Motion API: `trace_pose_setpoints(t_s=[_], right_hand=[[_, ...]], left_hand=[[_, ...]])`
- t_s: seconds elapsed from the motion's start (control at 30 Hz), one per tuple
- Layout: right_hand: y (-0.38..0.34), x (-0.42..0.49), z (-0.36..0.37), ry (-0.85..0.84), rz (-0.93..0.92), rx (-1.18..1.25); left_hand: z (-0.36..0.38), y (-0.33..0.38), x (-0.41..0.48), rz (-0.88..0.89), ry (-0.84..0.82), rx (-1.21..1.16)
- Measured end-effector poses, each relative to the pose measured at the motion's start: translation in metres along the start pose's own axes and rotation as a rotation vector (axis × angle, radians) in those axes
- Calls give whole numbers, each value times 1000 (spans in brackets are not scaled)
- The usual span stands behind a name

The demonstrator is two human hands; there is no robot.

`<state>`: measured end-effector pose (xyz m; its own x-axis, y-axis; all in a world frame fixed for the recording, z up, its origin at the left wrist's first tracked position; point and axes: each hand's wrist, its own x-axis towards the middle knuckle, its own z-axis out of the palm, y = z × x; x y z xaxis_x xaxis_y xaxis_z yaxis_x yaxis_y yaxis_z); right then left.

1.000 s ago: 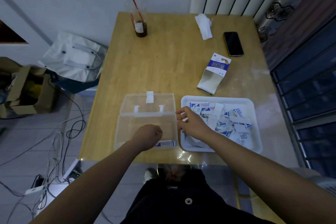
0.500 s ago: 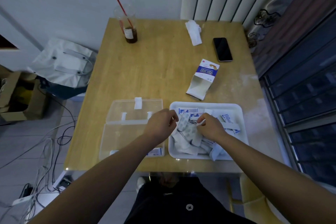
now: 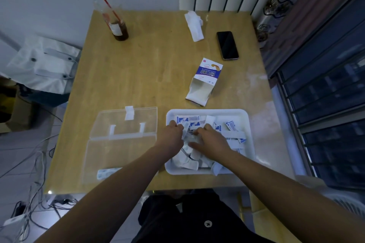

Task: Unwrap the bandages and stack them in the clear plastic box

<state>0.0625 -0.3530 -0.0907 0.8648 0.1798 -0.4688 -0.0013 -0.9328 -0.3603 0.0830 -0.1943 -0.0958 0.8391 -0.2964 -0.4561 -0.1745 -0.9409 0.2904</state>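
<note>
1 white tray (image 3: 247, 124), near-right edge of surface: L hand (image 3: 172, 134) curled, pinches 1 wrapped bandage (image 3: 185, 130); R hand (image 3: 212, 141) on bandage heap (image 3: 234, 135), grip unclear. 1 clear plastic box (image 3: 122, 150) open, near-left corner, 1 bandage (image 3: 107, 172) inside.

The clear plastic box (image 3: 122, 150) is lying flat and wide open, lid folded back on its far side, with a little white latch tab sticking up at the far edge. One wrapped bandage (image 3: 107, 172), white with blue print, lies flat inside the box along its near edge. The other wrapped bandages (image 3: 187, 118) are in a messy loose heap just right of the box, white-and-blue packets pointing every which way.
</note>
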Motion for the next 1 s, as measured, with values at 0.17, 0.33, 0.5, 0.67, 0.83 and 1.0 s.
trace_pose_setpoints(t_s=[0.17, 0.33, 0.5, 0.67, 0.83, 1.0], right_hand=[[-4, 12, 9, 31, -92, -213], [4, 21, 5, 5, -63, -109], [24, 29, -12, -34, 6, 180], [40, 27, -30, -105, 33, 383], [43, 24, -40, -199, 10, 502], [40, 22, -43, -191, 18, 555]], left_hand=[[6, -3, 7, -38, -22, 3], [6, -5, 12, -61, -29, -72], [10, -7, 14, -89, -43, -99], [10, -7, 17, -106, -65, -122], [2, -3, 16, -187, -16, -353], [-9, 13, 7, -364, -22, -1209]])
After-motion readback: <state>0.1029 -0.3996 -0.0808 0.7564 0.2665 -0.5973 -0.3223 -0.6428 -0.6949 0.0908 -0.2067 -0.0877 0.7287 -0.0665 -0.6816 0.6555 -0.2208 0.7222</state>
